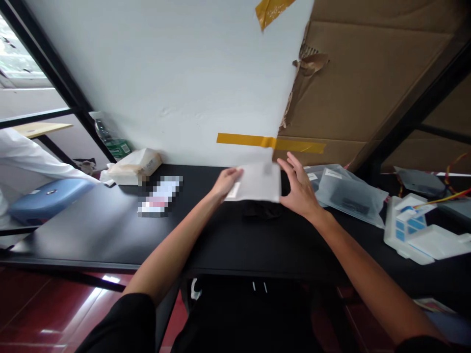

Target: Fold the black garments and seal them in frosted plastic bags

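A flat, whitish rectangular packet is held above the black table, near the wall. My left hand pinches its left edge, thumb on the near face. At the packet's right edge is my right hand, fingers spread and raised, the thumb near the lower right corner; whether it touches the packet is unclear. Beneath the packet lies a dark, soft-looking item, partly hidden and hard to make out.
On the black table, a tissue pack, a bottle and a blurred-out phone-like item stand left. Clear plastic bags and a white device with wires lie right. A person's white sleeve shows far left.
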`<state>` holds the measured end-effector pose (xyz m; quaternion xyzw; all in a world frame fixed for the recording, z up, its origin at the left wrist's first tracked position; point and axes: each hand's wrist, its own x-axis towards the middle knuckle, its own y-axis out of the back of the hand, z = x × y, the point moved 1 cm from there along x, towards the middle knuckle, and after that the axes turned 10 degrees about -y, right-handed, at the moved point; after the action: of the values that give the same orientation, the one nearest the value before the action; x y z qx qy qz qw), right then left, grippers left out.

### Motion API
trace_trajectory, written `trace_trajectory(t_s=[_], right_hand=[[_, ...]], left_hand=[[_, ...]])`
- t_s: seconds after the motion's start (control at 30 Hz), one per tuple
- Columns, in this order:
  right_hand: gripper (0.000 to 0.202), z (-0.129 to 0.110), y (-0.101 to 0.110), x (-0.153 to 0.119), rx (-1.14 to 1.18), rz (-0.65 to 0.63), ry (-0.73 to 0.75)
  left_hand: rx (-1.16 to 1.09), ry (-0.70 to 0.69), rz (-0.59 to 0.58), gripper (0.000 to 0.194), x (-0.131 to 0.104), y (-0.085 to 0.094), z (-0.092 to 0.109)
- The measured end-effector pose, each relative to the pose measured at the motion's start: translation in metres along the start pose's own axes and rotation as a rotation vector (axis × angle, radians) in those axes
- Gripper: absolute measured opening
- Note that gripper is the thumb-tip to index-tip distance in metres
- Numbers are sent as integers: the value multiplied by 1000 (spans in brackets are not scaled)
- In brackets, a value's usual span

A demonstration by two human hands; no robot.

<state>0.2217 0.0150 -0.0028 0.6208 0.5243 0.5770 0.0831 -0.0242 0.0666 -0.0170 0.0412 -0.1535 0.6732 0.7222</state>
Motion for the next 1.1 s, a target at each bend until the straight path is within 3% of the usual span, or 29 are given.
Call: trace_trajectory(t_s=[0.07,0.13,0.23,0.33,0.37,0.43,0.5,0.53,0.6,0.67,0.73,0.87,1.0,1.1], right_hand=[[54,-8,15,-4,-66,-40,207],[48,-2,34,-9,-98,-75,310],[47,34,68,-18,-199,99,162],[51,90,93,-27,-388,320,-89],[52,109,96,-31,-458,262,-173],[49,142,95,-38,-546,-26,-349],[50,161,90,-43,-570,-299,-463],[55,164,87,-45,-576,-347,-483],[67,151,84,-44,-590,-273,-442],[66,117,78,-41,-533,-134,-333],[45,72,66,-39,-332,-72,-211],[14,-3,23,-40,8,-164,-102],[7,-18,-10,-48,1,-253,-76],[16,-5,-15,-53,0,-330,-79]], left_hand=[[140,15,-174,40,-10,-13,-2],[301,-85,-222,44,-20,-22,2],[645,-330,-316,46,-38,-32,11],[1056,-521,-566,56,-57,-45,14],[1176,-543,-640,65,-63,-49,13],[1347,-540,-721,74,-70,-55,10],[1425,-504,-724,68,-72,-59,8],[1438,-483,-710,63,-72,-60,8],[1427,-444,-674,60,-69,-62,8],[1417,-429,-639,65,-66,-64,10],[1438,-441,-635,63,-63,-68,12],[1414,-436,-650,31,-56,-79,13],[1170,-379,-499,20,-44,-70,13],[914,-359,-307,16,-41,-36,12]])
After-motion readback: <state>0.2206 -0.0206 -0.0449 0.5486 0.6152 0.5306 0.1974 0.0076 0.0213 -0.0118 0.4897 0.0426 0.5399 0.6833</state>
